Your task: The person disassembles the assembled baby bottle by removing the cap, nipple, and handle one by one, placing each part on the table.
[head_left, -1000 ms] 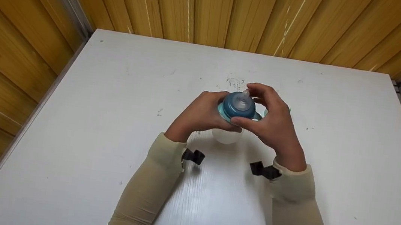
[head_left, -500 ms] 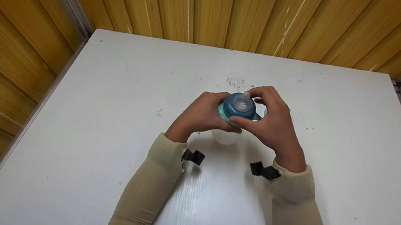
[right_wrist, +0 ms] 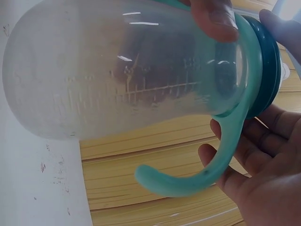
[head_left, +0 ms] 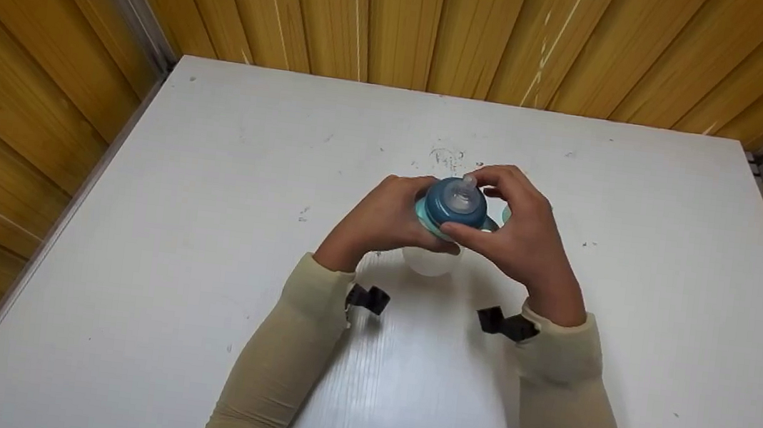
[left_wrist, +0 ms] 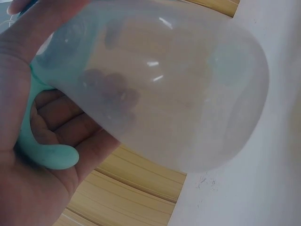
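A baby bottle (head_left: 431,263) with a translucent body is held above the table, its teat end tilted up. My left hand (head_left: 392,212) grips it around the neck, where mint-green handles are fitted. One curved handle (left_wrist: 51,154) lies inside the left palm. On the right side, my right hand (head_left: 520,230) holds the dark blue collar (right_wrist: 264,66) between thumb and fingers. A clear teat (head_left: 463,194) rises from that collar. The other handle (right_wrist: 188,183) hangs by the right hand's fingers. In the right wrist view, raised measuring marks show along the body.
A white table (head_left: 208,223) with small scuffs spreads under both hands. Partly hidden behind the right hand, a mint-green thing (head_left: 505,215) shows; its kind cannot be told. Wood-patterned panels (head_left: 403,23) stand along the back and sides.
The right hand's fingertips have shifted slightly around the collar, coming a little lower, and the teat has moved slightly. The left hand keeps its grip in the same place.
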Available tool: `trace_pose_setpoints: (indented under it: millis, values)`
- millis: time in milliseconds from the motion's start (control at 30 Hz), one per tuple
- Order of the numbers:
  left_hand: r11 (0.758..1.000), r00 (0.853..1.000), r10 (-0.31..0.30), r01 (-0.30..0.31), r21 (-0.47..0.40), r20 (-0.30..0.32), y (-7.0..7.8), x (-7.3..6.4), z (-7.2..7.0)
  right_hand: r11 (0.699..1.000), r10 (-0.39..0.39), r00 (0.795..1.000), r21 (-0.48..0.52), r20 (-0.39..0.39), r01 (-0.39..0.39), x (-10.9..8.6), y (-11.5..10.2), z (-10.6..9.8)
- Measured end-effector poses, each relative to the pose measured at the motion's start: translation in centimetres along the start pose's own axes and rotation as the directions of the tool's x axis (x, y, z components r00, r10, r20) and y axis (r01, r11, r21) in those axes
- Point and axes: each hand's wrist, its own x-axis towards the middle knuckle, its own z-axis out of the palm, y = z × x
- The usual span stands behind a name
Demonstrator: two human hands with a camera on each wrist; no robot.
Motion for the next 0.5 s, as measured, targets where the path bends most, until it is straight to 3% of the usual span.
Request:
trace_pose_setpoints:
  millis: [500]
  values:
    - [0.999,1.0,0.003,-0.003,-0.042,-0.004,0.05,-0.11,-0.11,1.0,-0.019,1.0,0.011,0.015,0.019,-0.11,0.14,-0.31]
